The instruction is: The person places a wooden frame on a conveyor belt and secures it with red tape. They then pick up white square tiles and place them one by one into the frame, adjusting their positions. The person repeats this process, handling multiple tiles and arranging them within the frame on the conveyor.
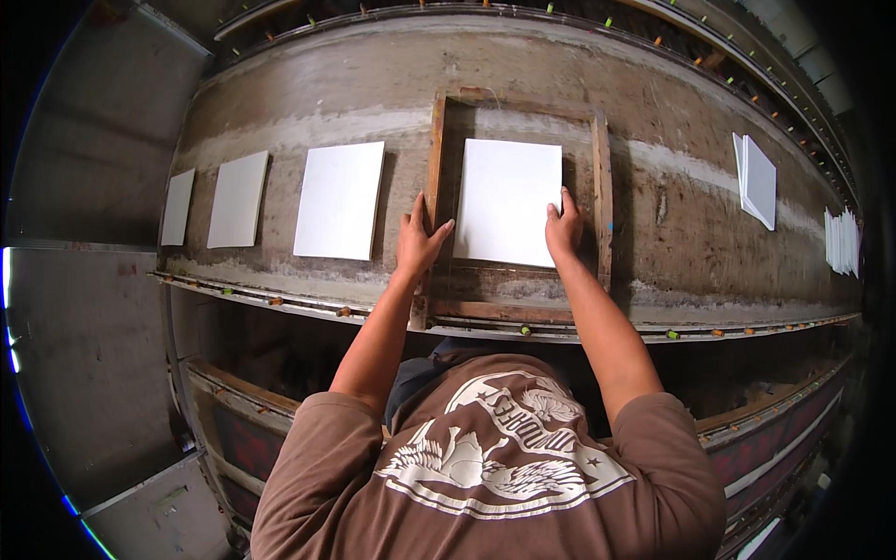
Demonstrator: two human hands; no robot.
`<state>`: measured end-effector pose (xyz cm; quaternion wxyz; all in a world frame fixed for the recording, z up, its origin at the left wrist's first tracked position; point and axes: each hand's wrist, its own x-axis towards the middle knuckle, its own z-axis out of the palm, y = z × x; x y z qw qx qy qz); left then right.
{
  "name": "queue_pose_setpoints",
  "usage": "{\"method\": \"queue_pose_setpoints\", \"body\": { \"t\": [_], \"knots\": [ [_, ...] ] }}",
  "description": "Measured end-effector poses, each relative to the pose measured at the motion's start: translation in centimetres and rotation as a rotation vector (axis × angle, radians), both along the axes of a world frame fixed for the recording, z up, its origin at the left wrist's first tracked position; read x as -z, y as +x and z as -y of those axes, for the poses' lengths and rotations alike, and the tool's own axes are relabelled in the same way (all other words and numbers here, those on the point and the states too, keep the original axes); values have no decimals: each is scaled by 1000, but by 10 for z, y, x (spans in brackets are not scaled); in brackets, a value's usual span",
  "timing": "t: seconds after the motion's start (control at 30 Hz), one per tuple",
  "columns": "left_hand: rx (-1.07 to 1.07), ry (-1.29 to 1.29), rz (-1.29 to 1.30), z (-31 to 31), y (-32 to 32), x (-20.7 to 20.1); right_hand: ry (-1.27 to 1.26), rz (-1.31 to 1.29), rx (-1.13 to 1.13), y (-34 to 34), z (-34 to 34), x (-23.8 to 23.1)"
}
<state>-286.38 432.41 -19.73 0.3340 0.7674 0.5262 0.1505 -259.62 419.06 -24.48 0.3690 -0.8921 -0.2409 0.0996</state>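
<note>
Where hands (pixel 490 233) flank: white tile (pixel 507 201), seemingly.

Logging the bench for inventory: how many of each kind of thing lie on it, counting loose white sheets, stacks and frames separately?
Single white sheets: 4
Stacks of white sheets: 2
Wooden frame: 1
Total: 7
Left hand and right hand touch the framed sheet.
</note>
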Motion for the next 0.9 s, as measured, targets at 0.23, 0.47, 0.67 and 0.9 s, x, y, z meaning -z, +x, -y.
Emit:
{"method": "queue_pose_setpoints", "body": {
  "t": [0.23, 0.47, 0.67, 0.9],
  "knots": [
    [-13, 14, 13, 1, 1, 10, 138, -104, -27, 9, 6, 16],
    [-18, -13, -23, 1, 3, 4, 172, -170, -16, 2, 7, 6],
    [-14, -11, -48, 2, 3, 2, 163, -114, -33, 2, 8, 12],
    [-25, -13, -44, 3, 4, 2, 166, -156, -35, 1, 8, 12]
  ]
}}
